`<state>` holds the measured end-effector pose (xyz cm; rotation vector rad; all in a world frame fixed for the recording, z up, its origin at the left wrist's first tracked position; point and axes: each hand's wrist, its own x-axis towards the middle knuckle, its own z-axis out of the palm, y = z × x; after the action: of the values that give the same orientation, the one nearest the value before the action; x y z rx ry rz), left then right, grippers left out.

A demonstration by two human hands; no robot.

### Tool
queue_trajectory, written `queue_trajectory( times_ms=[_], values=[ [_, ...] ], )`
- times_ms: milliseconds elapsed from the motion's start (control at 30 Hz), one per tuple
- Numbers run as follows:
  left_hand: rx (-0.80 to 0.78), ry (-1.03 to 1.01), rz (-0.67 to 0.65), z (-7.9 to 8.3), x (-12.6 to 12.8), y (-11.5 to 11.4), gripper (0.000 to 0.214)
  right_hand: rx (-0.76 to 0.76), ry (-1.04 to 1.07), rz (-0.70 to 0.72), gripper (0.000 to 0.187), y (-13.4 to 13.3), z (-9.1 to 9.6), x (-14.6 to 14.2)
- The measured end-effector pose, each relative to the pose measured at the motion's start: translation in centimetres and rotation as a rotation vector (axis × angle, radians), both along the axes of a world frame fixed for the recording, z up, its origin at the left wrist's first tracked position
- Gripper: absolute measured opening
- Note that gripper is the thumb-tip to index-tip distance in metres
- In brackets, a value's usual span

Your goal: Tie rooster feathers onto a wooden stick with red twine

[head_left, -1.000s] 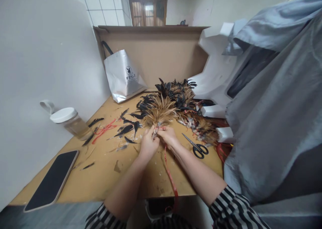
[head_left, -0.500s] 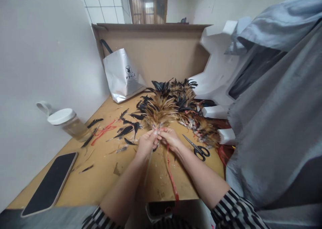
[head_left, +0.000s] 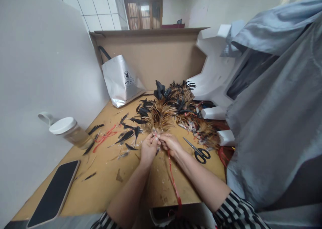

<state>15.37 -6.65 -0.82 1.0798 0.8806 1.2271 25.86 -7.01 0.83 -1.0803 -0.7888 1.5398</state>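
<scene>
A brown worktop (head_left: 105, 185) ran between a white wall and grey cloth. Near its middle the left hand (head_left: 148, 149) and right hand (head_left: 171, 143) met, fingers pinched shut on the base of a feather bundle (head_left: 159, 113) fanning away just beyond them, a red string (head_left: 173, 182) trailing back. Scissors (head_left: 198, 150) lay beside the right hand; farther off stood a silver bag (head_left: 120, 81).

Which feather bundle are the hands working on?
The tan, black-tipped bundle nearest the person; both hands pinch its base beside the red string. The other bundles lie untouched behind.

The silver bag (head_left: 120, 83) reads "PPGZ" under a rabbit-head logo.
</scene>
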Motion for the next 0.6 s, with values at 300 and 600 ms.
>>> queue_trajectory(
  times_ms=[300,600],
  values=[
    [-0.060,-0.001,0.046,-0.72,0.22,0.47,0.046,-0.070,0.007,-0.048,0.034,0.53,-0.53,-0.24],
    [-0.148,-0.021,0.006,0.03,0.27,0.21,0.045,-0.033,-0.009,-0.011,0.035,0.84,-0.80,0.16]
  ],
)
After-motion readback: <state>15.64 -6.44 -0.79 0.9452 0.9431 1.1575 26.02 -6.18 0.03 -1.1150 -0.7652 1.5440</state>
